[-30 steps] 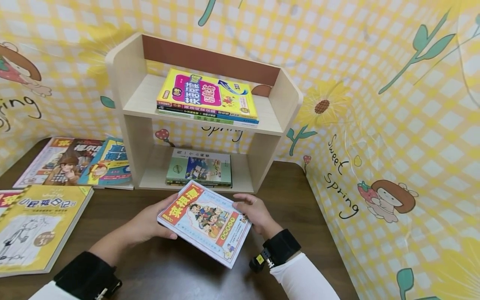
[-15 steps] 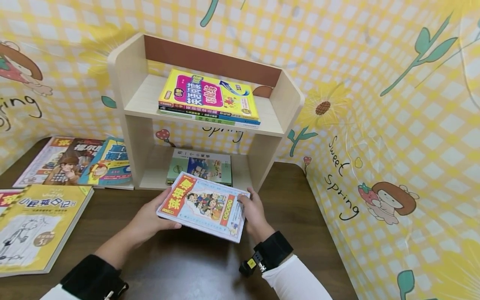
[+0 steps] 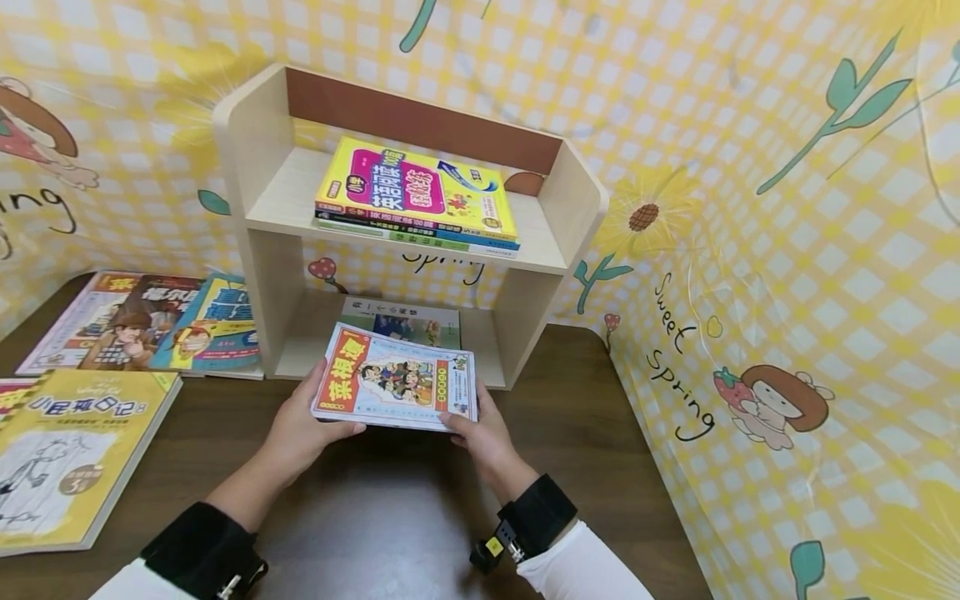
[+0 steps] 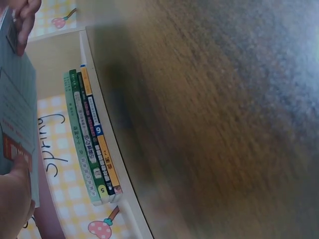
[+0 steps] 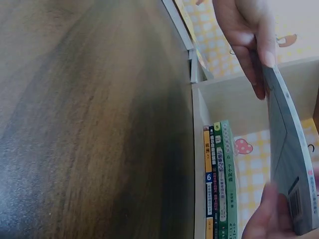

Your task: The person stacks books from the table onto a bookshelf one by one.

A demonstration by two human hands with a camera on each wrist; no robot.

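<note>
Both hands hold a thin light-blue book (image 3: 397,379) with a red title strip and a cartoon group on its cover. My left hand (image 3: 300,425) grips its left edge, thumb at the front corner. On the opposite edge, my right hand (image 3: 480,429) pinches it with the thumb on the cover. The book is held in front of the lower shelf and overlaps a stack of books (image 3: 442,321) there in the head view. Spines of that stack (image 4: 89,139), green, dark and orange, show in the left wrist view. The held book's back, with a barcode, faces the right wrist camera (image 5: 286,149).
A two-tier wooden bookshelf (image 3: 262,292) stands at the back of the dark table (image 3: 600,467). Its upper shelf bears a pile topped by a yellow book (image 3: 412,187). Left of it lie several magazines (image 3: 142,325) and, nearer, a yellow book (image 3: 82,450). Patterned cloth surrounds the table.
The held book has turned from a slant to nearly level with the shelf front and moved up toward the lower shelf. Both hands moved forward with it, the right also inward.
</note>
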